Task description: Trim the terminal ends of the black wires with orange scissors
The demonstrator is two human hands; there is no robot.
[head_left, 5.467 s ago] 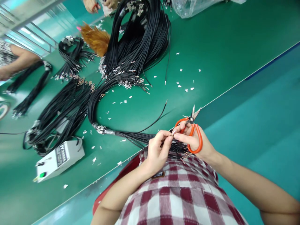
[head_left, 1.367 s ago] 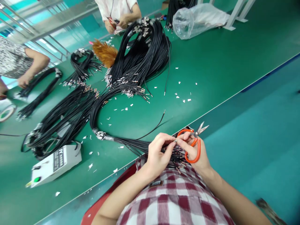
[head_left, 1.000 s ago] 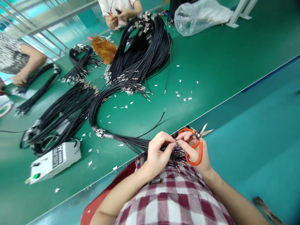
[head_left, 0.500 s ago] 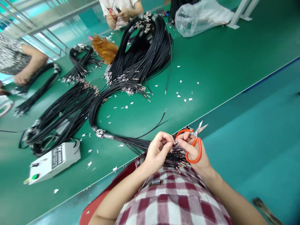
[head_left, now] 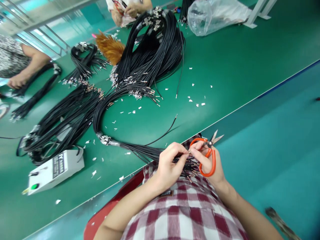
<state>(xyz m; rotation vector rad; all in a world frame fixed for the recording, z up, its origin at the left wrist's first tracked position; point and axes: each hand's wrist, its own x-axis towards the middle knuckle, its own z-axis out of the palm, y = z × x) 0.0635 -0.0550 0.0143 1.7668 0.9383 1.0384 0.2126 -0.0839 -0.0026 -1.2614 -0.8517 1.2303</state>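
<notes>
A bundle of black cables [head_left: 140, 151] runs over the table's front edge, its loose ends lying against the checked apron. Above those ends, my left hand [head_left: 172, 163] pinches a cable end, thumb and forefinger together. My right hand [head_left: 207, 163] meets it fingertip to fingertip at that same cable end. Orange-handled scissors [head_left: 212, 156] hang on the right hand's fingers, blades parted and pointing up and away. The exact tip between the fingers is too small to make out. One single cable [head_left: 165, 134] curves off the bundle over the table.
More black cable bundles [head_left: 155, 50] lie across the green table [head_left: 237, 66]. At left stands a white box with a green button [head_left: 56, 171]. White scraps [head_left: 190, 99] are scattered about. A brown feather duster [head_left: 110, 48] and a plastic bag [head_left: 217, 16] lie farther back. Two co-workers sit across.
My left hand has moved slightly right, its fingertips now against the right hand's. The scissors stay on my right hand. The view has shifted a little.
</notes>
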